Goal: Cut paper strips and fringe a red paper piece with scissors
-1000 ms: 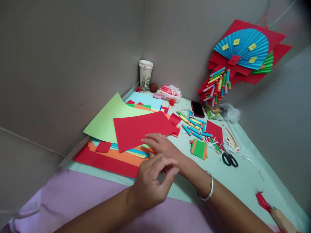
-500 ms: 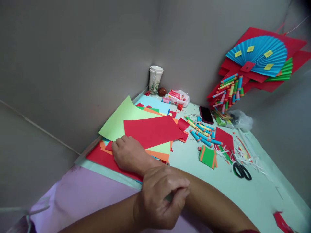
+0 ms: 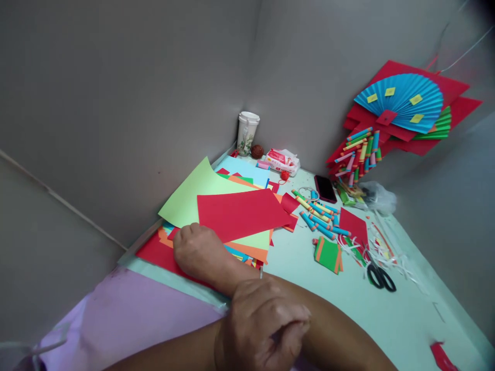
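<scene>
My left hand (image 3: 266, 322) is closed over my right forearm, thumb tip against the curled index finger; whether something small is between them cannot be made out. Beyond it my right hand (image 3: 199, 252) rests closed on the paper pile, knuckles up and fingertips hidden. Just past its knuckles lie a red sheet (image 3: 243, 208) and a pale green sheet (image 3: 185, 198), whose far left corner leans on the wall. A larger red sheet (image 3: 154, 250) is under the right hand's near side.
Paper rolls (image 3: 319, 214), green cards (image 3: 328, 254), black-handled scissors (image 3: 381, 278) and white strips lie to the right. A phone (image 3: 325, 189), tissue pack (image 3: 282, 162) and white cup (image 3: 247, 134) stand or lie at the back. A fan decoration (image 3: 402, 105) hangs on the wall.
The view has shifted slightly, so the table items sit a little lower and the fan decoration further left. Both hands keep nearly the same closed pose, my left hand slightly lower in view.
</scene>
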The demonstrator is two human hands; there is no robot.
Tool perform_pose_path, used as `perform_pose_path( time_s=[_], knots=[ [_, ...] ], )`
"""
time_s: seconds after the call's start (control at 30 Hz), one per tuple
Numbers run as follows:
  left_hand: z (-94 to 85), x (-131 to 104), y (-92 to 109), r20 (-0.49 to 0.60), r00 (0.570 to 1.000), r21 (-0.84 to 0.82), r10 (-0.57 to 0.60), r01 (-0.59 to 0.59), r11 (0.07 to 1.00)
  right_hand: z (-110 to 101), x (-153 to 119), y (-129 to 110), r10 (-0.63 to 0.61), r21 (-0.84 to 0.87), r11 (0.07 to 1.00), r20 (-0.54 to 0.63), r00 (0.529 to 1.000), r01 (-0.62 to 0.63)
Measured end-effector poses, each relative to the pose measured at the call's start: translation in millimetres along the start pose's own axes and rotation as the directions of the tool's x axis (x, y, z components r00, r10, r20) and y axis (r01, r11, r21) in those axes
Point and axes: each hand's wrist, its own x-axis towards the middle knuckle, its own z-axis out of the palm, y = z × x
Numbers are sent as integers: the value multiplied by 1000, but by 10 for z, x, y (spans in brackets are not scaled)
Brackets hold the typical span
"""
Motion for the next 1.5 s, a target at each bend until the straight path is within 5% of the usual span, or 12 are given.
perform_pose_path(
  time_s=[0.2, 0.3, 0.37, 0.47, 0.57, 0.63, 0.9, 1.0, 1.13, 1.37, 1.47, 1.5],
  knots=[
    [-29, -6, 26, -13, 999, 53, -29, 30, 998, -2, 42, 29, 73, 47, 996, -51, 996, -71],
    [-17, -15, 44, -22, 999, 51, -43, 44, 998, -99, 14, 73, 297, 389, 900, -223, 928, -195],
    [-4, -17, 40, -13, 999, 47, -31, 32, 998, -188, -17, 128, 545, 710, 664, -244, 802, -235],
    [16, -18, 15, -22, 999, 16, -24, 25, 1000, -321, -94, 271, 808, 980, 135, -22, 588, -149],
    [24, -13, -10, -35, 999, -20, -25, 25, 999, -421, -217, 455, 847, 970, -236, 173, 502, 64],
    [17, 0, -16, -11, 999, -18, -31, 31, 999, -470, -324, 561, 854, 944, -301, 205, 478, 135],
    [-22, 59, -26, 68, 963, -41, -262, 265, 963, -604, -776, 772, 922, 911, -304, 207, 327, 281],
    [-14, 88, -119, 133, 829, -162, -544, 560, 813, -616, -919, 803, 938, 926, -276, 201, 283, 257],
    [16, 159, -296, 192, 534, -438, -823, 798, 415, -604, -1107, 798, 945, 952, -247, 195, 264, 180],
    [-22, 214, -434, 148, 361, -603, -921, 771, 205, -599, -1365, 888, 911, 973, -198, 227, 343, -118],
    [-1, 190, -475, 98, 280, -643, -955, 751, 154, -763, -1263, 953, 945, 973, 29, 49, 325, -229],
    [22, 172, -491, 100, 256, -655, -961, 745, 130, -832, -1172, 942, 907, 891, 285, -131, 401, -354]
  ],
)
